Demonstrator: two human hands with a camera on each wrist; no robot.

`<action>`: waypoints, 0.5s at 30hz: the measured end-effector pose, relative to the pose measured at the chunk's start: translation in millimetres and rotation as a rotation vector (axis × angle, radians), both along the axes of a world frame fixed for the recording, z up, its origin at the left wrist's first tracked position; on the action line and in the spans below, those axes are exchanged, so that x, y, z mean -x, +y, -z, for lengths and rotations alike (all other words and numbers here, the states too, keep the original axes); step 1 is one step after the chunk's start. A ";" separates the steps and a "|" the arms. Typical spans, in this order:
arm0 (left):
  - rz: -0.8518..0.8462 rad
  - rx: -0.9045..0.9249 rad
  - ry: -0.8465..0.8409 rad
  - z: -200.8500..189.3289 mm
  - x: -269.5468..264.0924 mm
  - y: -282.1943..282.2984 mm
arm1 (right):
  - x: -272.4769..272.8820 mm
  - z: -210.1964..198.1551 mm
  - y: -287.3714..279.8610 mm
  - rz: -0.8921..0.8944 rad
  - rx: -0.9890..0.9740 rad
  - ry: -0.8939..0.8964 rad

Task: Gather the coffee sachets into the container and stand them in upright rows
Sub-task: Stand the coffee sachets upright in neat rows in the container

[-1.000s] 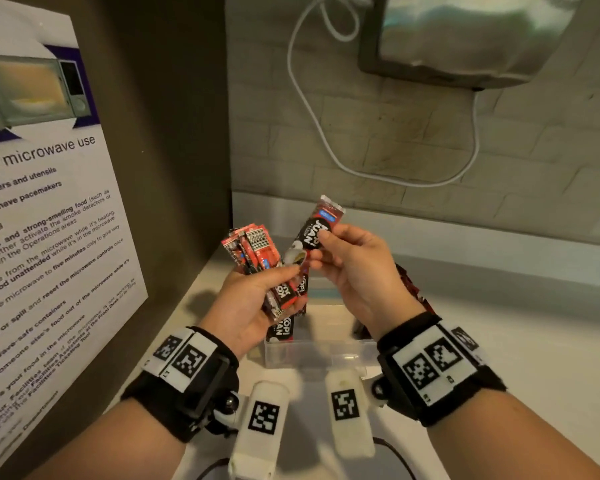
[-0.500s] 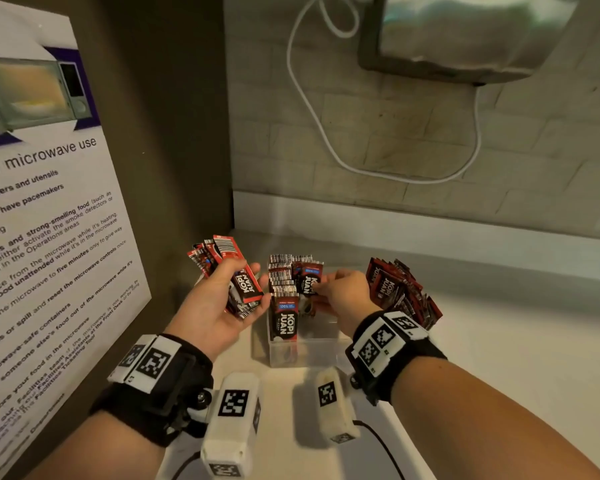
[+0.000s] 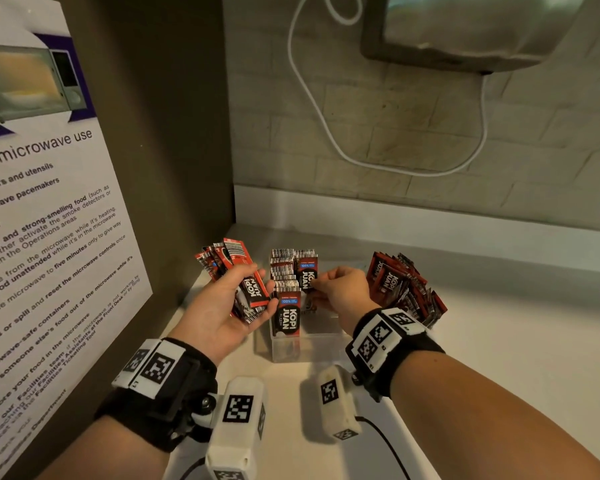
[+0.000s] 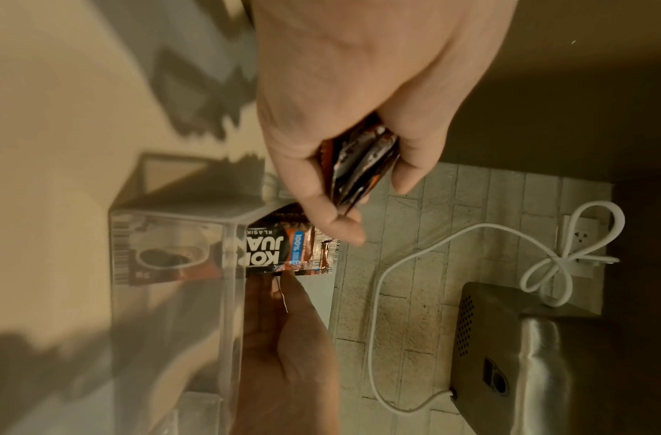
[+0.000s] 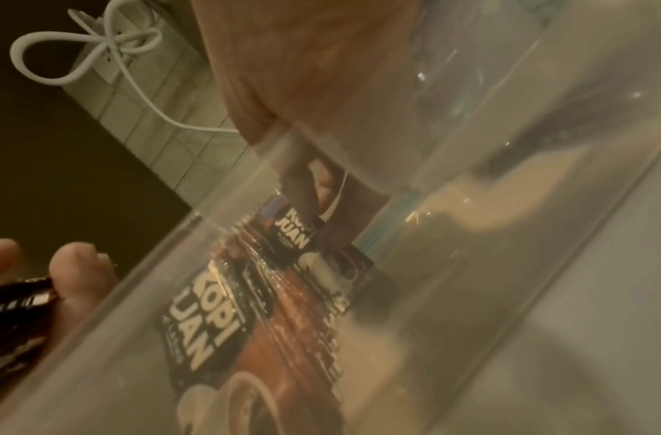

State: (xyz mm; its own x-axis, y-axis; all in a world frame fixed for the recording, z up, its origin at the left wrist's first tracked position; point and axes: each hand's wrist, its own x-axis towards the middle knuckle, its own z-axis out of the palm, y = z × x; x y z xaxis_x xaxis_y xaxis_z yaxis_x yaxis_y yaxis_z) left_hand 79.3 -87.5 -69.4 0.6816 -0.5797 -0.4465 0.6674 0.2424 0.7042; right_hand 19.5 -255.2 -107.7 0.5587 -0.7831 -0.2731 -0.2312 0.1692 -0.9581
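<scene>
Sachets already stand upright in the clear container [image 3: 305, 344]. The right hand [image 3: 340, 292] pinches one sachet [image 3: 307, 277] on end in the second row, while the left hand [image 3: 219, 306], just beside the container, grips a fanned bundle [image 3: 236, 275] — the nearer supply.

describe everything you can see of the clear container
The container is a small clear box, plastic by the look, open at the top, standing upright on the pale counter. Sachets stand upright in rows in its left part; its right part looks largely unfilled. The right hand reaches in from above, fingers on one sachet. A loose pile lies to its right.
</scene>
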 end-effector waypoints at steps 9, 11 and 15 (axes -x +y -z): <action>0.013 0.004 0.000 -2.6 4.4 -0.3 | -3.9 7.0 0.6 -0.051 0.083 0.081; 0.013 0.006 -0.004 -2.5 4.4 0.0 | -4.3 8.0 0.4 -0.055 0.114 0.096; 0.013 0.014 -0.011 -4.0 4.7 1.4 | -5.6 10.0 -3.4 -0.043 0.109 0.122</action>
